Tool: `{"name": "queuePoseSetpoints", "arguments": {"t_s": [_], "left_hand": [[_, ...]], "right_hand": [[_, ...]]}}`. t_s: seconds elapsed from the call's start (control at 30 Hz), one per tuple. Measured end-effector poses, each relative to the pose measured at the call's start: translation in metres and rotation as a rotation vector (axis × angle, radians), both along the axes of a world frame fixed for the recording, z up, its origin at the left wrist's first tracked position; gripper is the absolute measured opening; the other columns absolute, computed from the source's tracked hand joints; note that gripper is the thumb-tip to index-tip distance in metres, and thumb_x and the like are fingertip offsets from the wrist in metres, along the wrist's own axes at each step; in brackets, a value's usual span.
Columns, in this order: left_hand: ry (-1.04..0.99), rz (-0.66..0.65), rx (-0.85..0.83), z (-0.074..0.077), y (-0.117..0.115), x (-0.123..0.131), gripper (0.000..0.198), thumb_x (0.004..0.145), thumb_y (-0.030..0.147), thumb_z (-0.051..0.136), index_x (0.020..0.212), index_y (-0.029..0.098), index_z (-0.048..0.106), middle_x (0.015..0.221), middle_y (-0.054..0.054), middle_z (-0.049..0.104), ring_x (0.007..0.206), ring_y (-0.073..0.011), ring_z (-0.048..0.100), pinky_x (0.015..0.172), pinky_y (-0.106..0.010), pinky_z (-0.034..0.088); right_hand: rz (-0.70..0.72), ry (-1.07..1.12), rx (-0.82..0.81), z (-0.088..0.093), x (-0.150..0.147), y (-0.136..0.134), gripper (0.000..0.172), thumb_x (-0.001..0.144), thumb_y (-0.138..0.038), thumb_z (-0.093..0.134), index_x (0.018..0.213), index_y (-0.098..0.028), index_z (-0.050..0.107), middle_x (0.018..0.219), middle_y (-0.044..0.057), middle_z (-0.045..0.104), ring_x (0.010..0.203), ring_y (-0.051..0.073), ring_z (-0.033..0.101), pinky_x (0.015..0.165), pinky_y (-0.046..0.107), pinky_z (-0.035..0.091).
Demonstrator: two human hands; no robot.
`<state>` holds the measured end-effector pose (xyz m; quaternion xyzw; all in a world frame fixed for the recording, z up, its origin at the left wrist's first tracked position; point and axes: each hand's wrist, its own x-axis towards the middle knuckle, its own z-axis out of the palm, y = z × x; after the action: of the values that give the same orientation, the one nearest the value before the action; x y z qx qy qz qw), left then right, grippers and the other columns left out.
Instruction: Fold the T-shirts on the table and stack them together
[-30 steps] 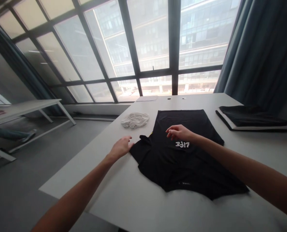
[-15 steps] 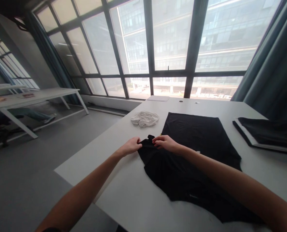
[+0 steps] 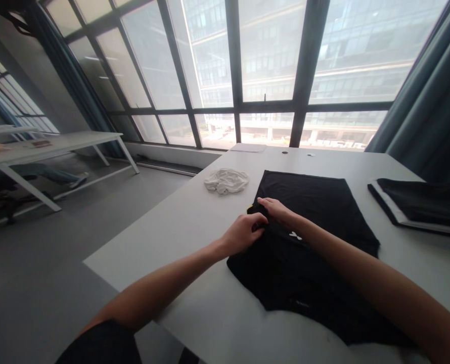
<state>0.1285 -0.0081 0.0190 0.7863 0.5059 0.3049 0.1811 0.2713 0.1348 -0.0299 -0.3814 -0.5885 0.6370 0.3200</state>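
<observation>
The left hand (image 3: 244, 232) and right hand (image 3: 278, 209) contact the black shirt (image 3: 316, 197) at its nine-o'clock edge. White cloth (image 3: 227, 181): eleven o'clock from left hand. Fabric stack (image 3: 430, 201): three o'clock from right hand.

You seem to be in an office or shared workroom. Your plain white desk (image 3: 164, 237), with a dark round spot like a cable hole (image 3: 284, 152) near its far edge, faces a wall of dark-framed windows (image 3: 263, 107) flanked by long blue-grey curtains (image 3: 418, 86). Outside you see a large glazed building (image 3: 210, 65). To your left, across smooth grey floor (image 3: 69, 253), someone's legs (image 3: 52, 175) extend beneath a similar white table (image 3: 81, 140).
</observation>
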Motion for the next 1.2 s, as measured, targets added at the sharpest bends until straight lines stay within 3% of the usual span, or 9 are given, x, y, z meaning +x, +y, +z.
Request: {"name": "queuePoseSetpoints", "arguments": {"t_s": [0.13, 0.23, 0.47, 0.73, 0.83, 0.93, 1.0, 1.1, 1.2], "left_hand": [[0.119, -0.126, -0.006, -0.023, -0.01, 0.008, 0.036, 0.085, 0.01, 0.061, 0.119, 0.021, 0.066, 0.114, -0.005, 0.072, 0.104, -0.0222, 0.067, 0.097, -0.033, 0.052], [0.187, -0.184, 0.002, -0.036, -0.017, 0.012, 0.043, 0.084, 0.007, 0.06, 0.125, 0.019, 0.063, 0.12, -0.008, 0.068, 0.112, -0.0248, 0.064, 0.101, -0.036, 0.051], [0.075, -0.192, 0.042, -0.037, -0.015, 0.013, 0.026, 0.093, 0.025, 0.064, 0.119, 0.022, 0.066, 0.115, -0.006, 0.071, 0.107, -0.0226, 0.067, 0.096, -0.033, 0.052], [0.035, 0.344, 0.157, -0.04, 0.058, -0.062, 0.021, 0.088, 0.01, 0.057, 0.101, 0.019, 0.071, 0.099, -0.003, 0.076, 0.079, -0.0175, 0.069, 0.082, -0.029, 0.053], [0.072, 0.42, 0.09, -0.048, 0.07, -0.084, 0.02, 0.086, 0.01, 0.06, 0.1, 0.017, 0.072, 0.098, -0.005, 0.076, 0.074, -0.0175, 0.068, 0.079, -0.03, 0.054], [0.068, 0.317, 0.137, -0.051, 0.069, -0.085, 0.018, 0.088, 0.011, 0.06, 0.098, 0.018, 0.074, 0.099, -0.004, 0.075, 0.08, -0.0175, 0.069, 0.083, -0.03, 0.054], [0.064, 0.175, 0.216, -0.052, 0.067, -0.079, 0.018, 0.09, 0.014, 0.06, 0.099, 0.02, 0.075, 0.102, -0.004, 0.075, 0.092, -0.019, 0.069, 0.091, -0.031, 0.052], [0.114, -0.009, 0.261, -0.054, 0.065, -0.069, 0.019, 0.094, 0.019, 0.061, 0.104, 0.023, 0.076, 0.111, -0.004, 0.074, 0.107, -0.0216, 0.066, 0.102, -0.036, 0.048], [0.175, -0.073, 0.209, -0.059, 0.066, -0.065, 0.022, 0.094, 0.02, 0.061, 0.111, 0.025, 0.076, 0.121, -0.004, 0.072, 0.113, -0.0225, 0.064, 0.106, -0.039, 0.046]], "right_hand": [[-0.118, -0.149, 0.259, -0.012, 0.004, 0.006, 0.031, 0.075, -0.029, 0.081, 0.102, -0.019, 0.07, 0.071, 0.002, 0.067, 0.061, 0.016, 0.059, 0.055, 0.027, 0.048], [-0.127, -0.287, 0.421, -0.017, 0.006, 0.008, 0.037, 0.071, -0.009, 0.074, 0.107, -0.018, 0.07, 0.074, 0.002, 0.07, 0.067, 0.017, 0.063, 0.067, 0.029, 0.051], [-0.097, -0.357, 0.657, -0.013, -0.001, 0.002, 0.032, 0.077, -0.003, 0.06, 0.105, -0.017, 0.069, 0.078, 0.001, 0.073, 0.073, 0.016, 0.067, 0.075, 0.026, 0.051], [0.01, -0.506, 0.853, -0.004, -0.018, 0.002, 0.034, 0.086, -0.008, 0.061, 0.117, -0.019, 0.068, 0.095, 0.003, 0.075, 0.09, 0.02, 0.069, 0.086, 0.028, 0.049], [-0.007, -0.629, 0.919, 0.0, -0.019, -0.004, 0.03, 0.088, -0.013, 0.062, 0.117, -0.018, 0.068, 0.105, 0.008, 0.072, 0.1, 0.023, 0.066, 0.089, 0.031, 0.048], [-0.063, -0.66, 1.036, 0.006, -0.012, -0.021, 0.021, 0.092, -0.017, 0.058, 0.11, -0.017, 0.07, 0.11, 0.012, 0.068, 0.107, 0.025, 0.06, 0.092, 0.033, 0.047], [0.0, -0.61, 1.084, 0.011, -0.003, -0.038, 0.017, 0.094, -0.018, 0.057, 0.104, -0.019, 0.07, 0.105, 0.01, 0.067, 0.103, 0.023, 0.06, 0.092, 0.032, 0.046], [0.258, -0.538, 1.16, 0.018, 0.014, -0.068, 0.01, 0.092, -0.022, 0.063, 0.099, -0.021, 0.07, 0.101, 0.006, 0.065, 0.098, 0.021, 0.06, 0.09, 0.032, 0.046], [0.503, -0.564, 1.238, 0.021, 0.031, -0.09, 0.009, 0.09, -0.028, 0.068, 0.096, -0.022, 0.069, 0.1, 0.005, 0.064, 0.096, 0.021, 0.059, 0.09, 0.033, 0.046]]}}
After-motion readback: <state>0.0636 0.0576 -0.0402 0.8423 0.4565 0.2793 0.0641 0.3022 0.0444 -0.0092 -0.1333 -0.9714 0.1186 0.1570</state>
